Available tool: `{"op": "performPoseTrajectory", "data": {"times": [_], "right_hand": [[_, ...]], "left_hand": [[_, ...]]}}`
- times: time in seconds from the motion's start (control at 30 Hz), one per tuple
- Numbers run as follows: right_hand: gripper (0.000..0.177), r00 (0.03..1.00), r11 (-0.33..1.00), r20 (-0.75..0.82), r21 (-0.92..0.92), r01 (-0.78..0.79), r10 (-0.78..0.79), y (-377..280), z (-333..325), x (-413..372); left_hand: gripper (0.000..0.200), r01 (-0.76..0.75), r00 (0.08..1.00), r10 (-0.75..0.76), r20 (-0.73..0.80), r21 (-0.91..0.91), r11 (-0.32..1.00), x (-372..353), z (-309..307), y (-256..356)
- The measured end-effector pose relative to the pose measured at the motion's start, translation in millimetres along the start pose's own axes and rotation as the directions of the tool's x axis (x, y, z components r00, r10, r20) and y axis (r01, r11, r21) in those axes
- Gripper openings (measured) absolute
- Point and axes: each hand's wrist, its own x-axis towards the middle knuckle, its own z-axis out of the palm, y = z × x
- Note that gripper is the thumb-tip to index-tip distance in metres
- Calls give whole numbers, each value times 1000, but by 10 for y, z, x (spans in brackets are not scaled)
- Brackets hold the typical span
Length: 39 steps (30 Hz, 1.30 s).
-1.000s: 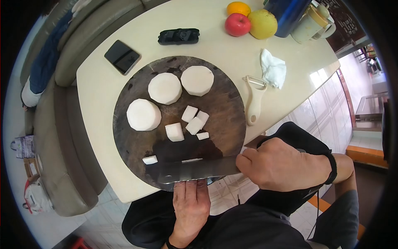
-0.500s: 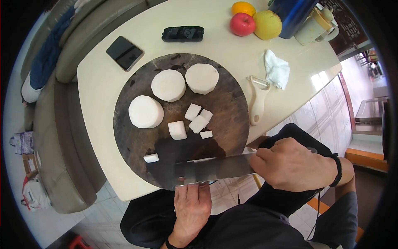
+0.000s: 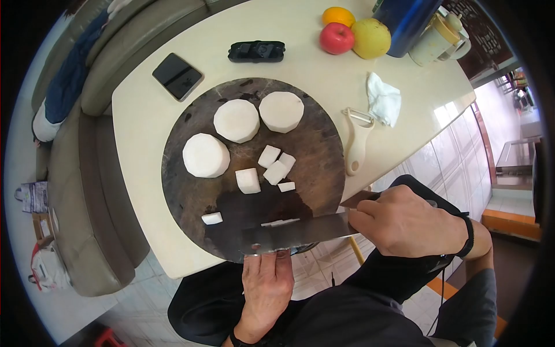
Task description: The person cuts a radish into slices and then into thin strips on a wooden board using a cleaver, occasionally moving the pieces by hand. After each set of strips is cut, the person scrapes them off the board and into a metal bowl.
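My right hand (image 3: 399, 222) is wrapped round the handle of a kitchen knife (image 3: 300, 233) with a broad blade, which reaches left over the near edge of a round dark cutting board (image 3: 191, 199). My left hand (image 3: 267, 286) has its fingers together and bent at the blade's near side; what they hold lies hidden behind the blade. A thin white strip (image 3: 280, 222) shows just beyond the blade. Three thick peeled white rounds, like radish (image 3: 236, 120), stand at the board's far side. Several cut white chunks (image 3: 248, 180) lie mid-board, and a small piece (image 3: 212, 218) lies at left.
On the cream table (image 3: 139, 173) are a phone (image 3: 177, 76), a black case-like object (image 3: 256, 51), a peeler (image 3: 358, 141) and a crumpled white cloth (image 3: 383, 99). Fruit (image 3: 337, 38), a blue bottle (image 3: 409, 23) and a jug (image 3: 435, 40) stand at the far right. A sofa (image 3: 92, 220) borders the left.
The view has shifted slightly. The knife and both hands stay in nearly the same place, with the blade a little higher in view; the white pieces lie as before.
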Motion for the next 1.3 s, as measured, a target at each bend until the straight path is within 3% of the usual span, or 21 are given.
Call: {"op": "performPoseTrajectory", "data": {"times": [0.47, 0.53, 0.73, 1.07, 1.13, 1.23, 1.3], "right_hand": [[17, 996, 990, 78, -137, 43, -32, -147, 28, 145], [17, 995, 994, 78, -99, -52, 60, -114, 23, 76], [18, 996, 998, 53, 1, -69, 68, -43, -2, -35], [16, 1000, 1000, 26, 11, -1, 0, -3, -50, 69], [15, 989, 997, 137, -65, -41, 49, -105, -38, 162], [15, 997, 991, 30, -109, 74, -71, -156, 118, 227], [16, 999, 996, -3, -79, 45, -46, -113, 201, 185]], "left_hand": [[21, -15, 1000, 15, -1, 12, 1000, 9, 7, 5], [21, -19, 1000, 19, -23, 33, 999, 18, 4, 10], [24, -18, 999, 19, -29, 34, 999, 4, -1, 7], [23, -25, 999, 25, -25, 11, 1000, 10, 9, -13], [22, -28, 999, 28, -26, 10, 1000, 12, 2, -12], [20, -26, 1000, 26, -7, -24, 999, 9, -34, -19], [19, 86, 996, -85, 13, -126, 988, 34, -121, -17]]}}
